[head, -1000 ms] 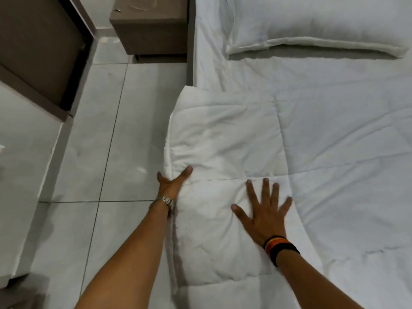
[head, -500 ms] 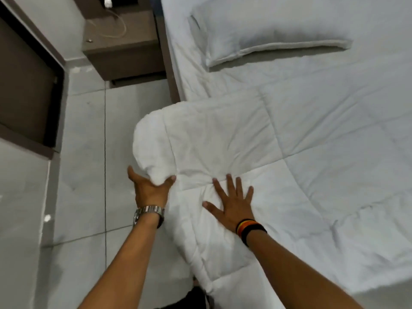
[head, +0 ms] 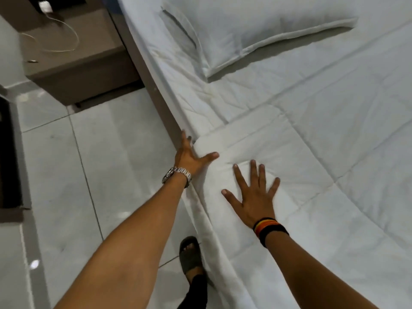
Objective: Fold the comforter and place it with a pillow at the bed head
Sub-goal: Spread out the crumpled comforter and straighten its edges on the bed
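Observation:
The white quilted comforter [head: 312, 179] lies folded and flat across the bed, its near-left corner at the bed's left edge. My left hand [head: 189, 156], wearing a metal watch, presses against that corner from the side, fingers spread, thumb on top of the fabric. My right hand [head: 254, 197], with a striped wristband, lies flat and open on the comforter just right of it. A white pillow [head: 252, 30] rests at the bed head, beyond the comforter, on the white sheet [head: 178, 81].
A brown nightstand [head: 73, 61] with a white cable on top stands left of the bed head. Glossy light floor tiles [head: 107, 175] run along the bed's left side. My sandalled foot [head: 189, 255] stands on the floor by the bed edge.
The comforter corner that hung out over the floor now lies on the bed at its edge. My left hand pushed it inward and forward. The view has shifted towards the bed head.

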Available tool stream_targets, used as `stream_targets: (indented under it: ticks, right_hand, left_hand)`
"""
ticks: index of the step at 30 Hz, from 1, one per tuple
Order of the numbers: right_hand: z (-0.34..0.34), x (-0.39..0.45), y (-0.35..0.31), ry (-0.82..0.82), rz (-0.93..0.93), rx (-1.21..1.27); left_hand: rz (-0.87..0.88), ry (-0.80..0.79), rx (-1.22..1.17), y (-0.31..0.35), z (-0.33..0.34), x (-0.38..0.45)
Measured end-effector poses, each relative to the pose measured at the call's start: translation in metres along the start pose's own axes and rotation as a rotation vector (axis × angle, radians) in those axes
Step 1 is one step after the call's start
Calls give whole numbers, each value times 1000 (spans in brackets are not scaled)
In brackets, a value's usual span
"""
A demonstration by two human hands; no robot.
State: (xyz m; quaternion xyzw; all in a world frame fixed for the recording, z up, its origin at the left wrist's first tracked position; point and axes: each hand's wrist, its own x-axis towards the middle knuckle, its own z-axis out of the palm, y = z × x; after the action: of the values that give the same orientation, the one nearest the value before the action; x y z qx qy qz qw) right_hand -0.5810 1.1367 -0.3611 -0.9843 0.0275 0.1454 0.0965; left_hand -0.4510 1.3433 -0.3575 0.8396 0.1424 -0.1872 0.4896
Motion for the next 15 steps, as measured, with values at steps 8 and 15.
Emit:
stream_targets:
  ticks: [8, 15]
  right_hand:
    - [5, -8, -22, 161, 38, 97]
    - [5, -73, -23, -24, 180, 130]
  left_hand:
    - [199, 5, 265, -2, -42, 21]
    - [122, 1, 598, 15, -53, 12]
